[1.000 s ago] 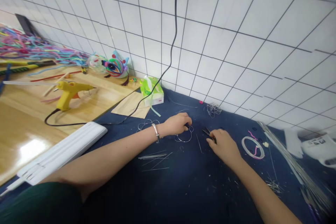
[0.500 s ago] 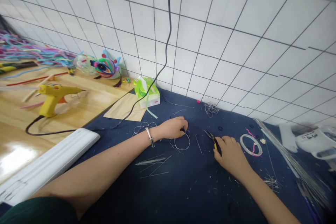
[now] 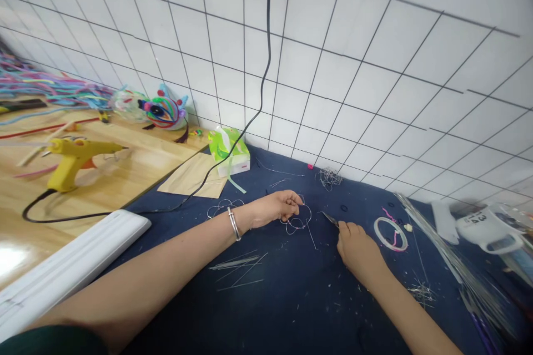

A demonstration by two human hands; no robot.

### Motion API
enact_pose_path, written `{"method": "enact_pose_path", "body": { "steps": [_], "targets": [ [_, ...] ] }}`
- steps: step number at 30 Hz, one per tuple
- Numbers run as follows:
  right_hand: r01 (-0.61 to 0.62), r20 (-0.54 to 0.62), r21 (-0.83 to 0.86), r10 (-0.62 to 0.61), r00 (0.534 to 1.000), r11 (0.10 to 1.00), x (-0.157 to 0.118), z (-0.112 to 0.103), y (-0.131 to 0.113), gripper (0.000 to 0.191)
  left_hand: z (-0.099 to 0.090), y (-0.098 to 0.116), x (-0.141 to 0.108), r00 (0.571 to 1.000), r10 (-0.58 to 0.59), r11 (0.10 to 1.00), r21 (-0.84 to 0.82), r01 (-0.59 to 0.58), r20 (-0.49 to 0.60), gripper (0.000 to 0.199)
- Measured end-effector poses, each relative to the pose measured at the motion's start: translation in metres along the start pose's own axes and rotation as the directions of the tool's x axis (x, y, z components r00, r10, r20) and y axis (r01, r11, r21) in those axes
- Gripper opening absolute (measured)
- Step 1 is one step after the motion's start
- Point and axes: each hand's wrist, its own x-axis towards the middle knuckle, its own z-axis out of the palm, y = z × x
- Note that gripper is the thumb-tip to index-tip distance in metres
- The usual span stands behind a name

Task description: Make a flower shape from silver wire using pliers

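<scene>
My left hand (image 3: 283, 206), with a silver bracelet on its wrist, pinches a thin looped wire piece (image 3: 296, 225) above the dark blue cloth. A short straight wire (image 3: 311, 236) lies just below the loops. To the right, my right hand (image 3: 358, 247) is wrapped round pliers (image 3: 331, 219), whose jaws point left toward the loops without touching them. Another looped wire shape (image 3: 225, 207) rests on the cloth left of my left wrist.
Cut wires (image 3: 239, 269) lie nearer me. A tissue box (image 3: 238, 163) and tangled wire (image 3: 330, 178) sit by the wall. At left is a yellow glue gun (image 3: 69, 165); at right, a white ring (image 3: 390, 234) and long wires (image 3: 445, 249).
My left hand has lifted the looped wire, which is tilted now. My right hand has turned the pliers, and their yellow grips are now hidden. The view has shifted slightly.
</scene>
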Motion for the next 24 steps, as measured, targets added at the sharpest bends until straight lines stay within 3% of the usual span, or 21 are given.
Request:
{"method": "enact_pose_path", "body": {
  "steps": [10,14,17,20,24],
  "targets": [
    [-0.006,-0.041,0.008,0.006,0.999,1.0,0.007,-0.002,0.002,0.04,0.001,-0.005,0.003,0.996,0.023,0.995,-0.098,-0.031,-0.085,0.028],
    [0.004,-0.085,0.049,0.0,0.996,0.999,0.008,-0.012,-0.001,0.037,0.001,-0.008,0.005,0.994,0.038,0.986,-0.159,-0.053,-0.099,0.024],
    [0.062,-0.118,0.157,-0.043,0.992,0.986,0.009,-0.027,-0.009,0.028,0.0,-0.01,0.006,0.992,0.046,0.981,-0.184,-0.067,-0.115,0.02],
    [0.122,-0.072,0.316,-0.105,0.992,0.941,0.012,-0.038,-0.024,0.021,0.0,-0.011,0.006,0.992,0.047,0.98,-0.185,-0.068,-0.117,0.017],
    [0.072,0.003,0.385,-0.079,0.997,0.92,0.02,-0.04,-0.044,0.019,0.0,-0.011,0.006,0.992,0.083,0.972,-0.213,-0.102,-0.096,0.015]
  ]
}}
